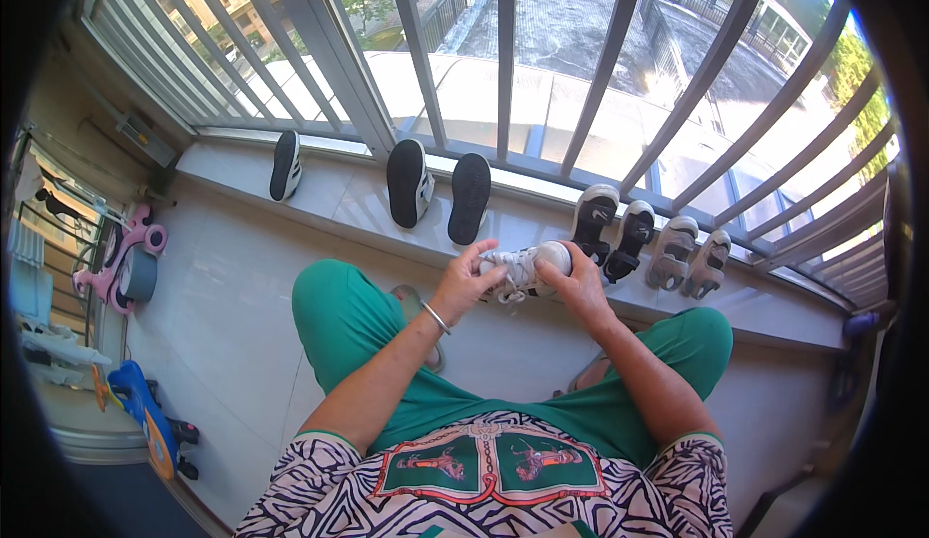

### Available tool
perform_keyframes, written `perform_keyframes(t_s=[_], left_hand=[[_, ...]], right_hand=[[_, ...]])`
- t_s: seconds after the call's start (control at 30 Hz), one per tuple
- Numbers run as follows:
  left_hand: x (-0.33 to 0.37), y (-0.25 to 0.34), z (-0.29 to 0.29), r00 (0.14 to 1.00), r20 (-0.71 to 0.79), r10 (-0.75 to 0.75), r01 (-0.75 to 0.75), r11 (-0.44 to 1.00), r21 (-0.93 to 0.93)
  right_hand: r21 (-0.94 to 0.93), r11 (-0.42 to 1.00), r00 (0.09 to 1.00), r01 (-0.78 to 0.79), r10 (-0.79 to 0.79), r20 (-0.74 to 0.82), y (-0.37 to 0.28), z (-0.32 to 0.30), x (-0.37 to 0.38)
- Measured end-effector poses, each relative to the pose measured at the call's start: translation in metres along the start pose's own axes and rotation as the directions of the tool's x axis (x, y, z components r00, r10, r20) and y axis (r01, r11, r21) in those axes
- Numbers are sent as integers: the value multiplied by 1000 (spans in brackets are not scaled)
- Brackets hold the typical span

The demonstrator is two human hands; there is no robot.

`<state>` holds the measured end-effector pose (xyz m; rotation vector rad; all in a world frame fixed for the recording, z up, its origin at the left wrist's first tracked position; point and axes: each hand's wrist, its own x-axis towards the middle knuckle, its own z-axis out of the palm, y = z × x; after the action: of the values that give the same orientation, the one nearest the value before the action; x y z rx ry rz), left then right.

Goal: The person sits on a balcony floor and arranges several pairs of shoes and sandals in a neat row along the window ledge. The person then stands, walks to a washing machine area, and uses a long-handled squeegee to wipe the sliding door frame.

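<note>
Between my two hands is a white lace-up sneaker [524,271], held up over my lap with its laces hanging loose. My left hand [468,282] grips one end of it, thumb on the upper. My right hand [579,284] is closed round the other end, its thumb pressed on the white surface. Just beyond, a dark-soled shoe [470,199] leans on the ledge with its sole toward me. Beside it leans another dark-soled shoe [406,184] with a striped side. To the right of my right hand stands a black sandal [633,240].
The tiled ledge [339,185] runs below a metal railing [505,64]. Farther left on it leans a striped shoe [284,165]. Another black sandal [593,217] and grey sandals [671,253] stand at right. A pink wheeled toy [124,259] and a blue-orange scooter [145,412] are at left.
</note>
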<state>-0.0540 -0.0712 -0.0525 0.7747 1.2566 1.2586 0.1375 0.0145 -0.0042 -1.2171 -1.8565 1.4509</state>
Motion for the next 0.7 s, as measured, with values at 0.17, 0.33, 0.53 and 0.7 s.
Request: perform_keyframes(t_s=[0.17,0.33,0.53,0.7], left_hand=[[-6,18,-8,973,95,-210,230,860,-455],[-8,17,-7,988,37,-150,154,943,-294],[-22,28,8,829,-28,558,-348,555,756],[-40,33,51,685,354,637,-541,119,833]], right_hand=[[129,986,994,-108,106,20,7,0,3],[197,971,991,-133,127,42,19,0,5],[355,901,962,-251,274,-15,29,-4,6],[556,751,919,-355,389,62,27,-3,8]])
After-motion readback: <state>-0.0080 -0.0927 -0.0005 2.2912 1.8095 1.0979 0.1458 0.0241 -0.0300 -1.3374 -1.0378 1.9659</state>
